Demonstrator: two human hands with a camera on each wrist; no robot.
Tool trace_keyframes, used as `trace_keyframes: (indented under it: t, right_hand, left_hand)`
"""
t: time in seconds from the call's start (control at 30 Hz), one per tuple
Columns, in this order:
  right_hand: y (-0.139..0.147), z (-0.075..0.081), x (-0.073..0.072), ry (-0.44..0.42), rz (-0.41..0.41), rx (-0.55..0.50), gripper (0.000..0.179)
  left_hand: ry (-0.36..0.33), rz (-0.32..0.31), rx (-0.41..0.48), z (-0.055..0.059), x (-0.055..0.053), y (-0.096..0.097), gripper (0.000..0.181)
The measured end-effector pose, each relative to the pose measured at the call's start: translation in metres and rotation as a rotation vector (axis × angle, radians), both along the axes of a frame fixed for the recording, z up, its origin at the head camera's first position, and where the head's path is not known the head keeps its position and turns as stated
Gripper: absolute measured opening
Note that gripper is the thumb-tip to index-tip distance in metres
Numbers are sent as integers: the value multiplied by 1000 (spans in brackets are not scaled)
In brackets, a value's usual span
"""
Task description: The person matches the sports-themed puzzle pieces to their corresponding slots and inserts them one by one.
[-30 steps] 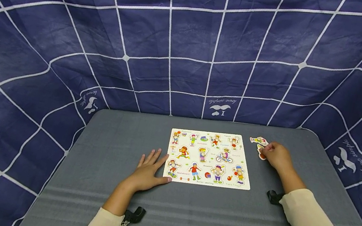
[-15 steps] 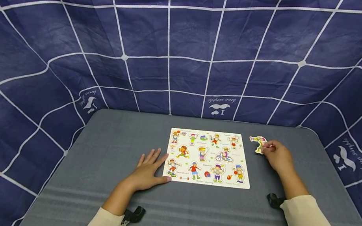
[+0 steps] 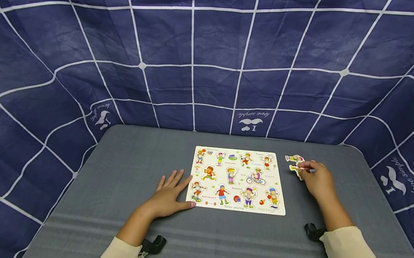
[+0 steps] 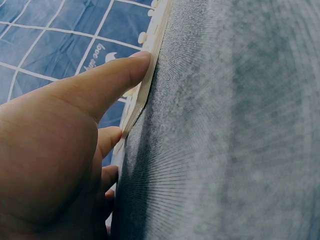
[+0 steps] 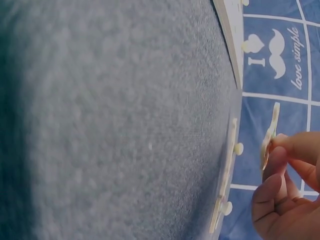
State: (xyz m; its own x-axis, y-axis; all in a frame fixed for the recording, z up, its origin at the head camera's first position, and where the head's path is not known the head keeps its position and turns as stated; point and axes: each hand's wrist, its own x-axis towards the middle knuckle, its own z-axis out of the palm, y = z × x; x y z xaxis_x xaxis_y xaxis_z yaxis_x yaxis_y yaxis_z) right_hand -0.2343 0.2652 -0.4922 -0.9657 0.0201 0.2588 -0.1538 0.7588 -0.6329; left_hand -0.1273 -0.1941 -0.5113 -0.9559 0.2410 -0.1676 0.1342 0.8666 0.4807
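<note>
A white wooden puzzle board (image 3: 279, 208), printed with sports figures, lies flat on the grey table. My left hand (image 3: 165, 199) has its fingers spread at the board's left side; its thumb touches the board edge (image 4: 162, 36) in the left wrist view. Beyond the board's right side, my right hand (image 3: 317, 180) pinches a thin, figure-shaped puzzle piece (image 5: 271, 131) between thumb and fingers, raised off the table. Near it a second figure piece (image 3: 293, 158) lies on the table. Two knobbed pieces show low in the right wrist view, one being the nearer piece (image 5: 216, 215).
The grey cloth-covered table (image 3: 227, 251) extends around the board. Blue curtain (image 3: 220, 49) with white lines hangs behind and along both sides. Each wrist wears a black camera mount, such as the left mount (image 3: 154, 245).
My right hand, at the pieces right of the board, has turned the pinched piece and shifted slightly. The left hand and the board stay in place.
</note>
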Motion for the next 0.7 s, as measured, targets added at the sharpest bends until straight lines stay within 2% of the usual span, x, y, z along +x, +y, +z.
trace_keyframes:
  t: [0.47,0.7]
  right_hand:
    - [-16,9,10,64,41,-3,16]
    - [-27,14,12,36,49,-16,12]
  left_hand:
    - [12,-1,6,-2,1,0,92]
    - [14,1,5,-1,1,0,92]
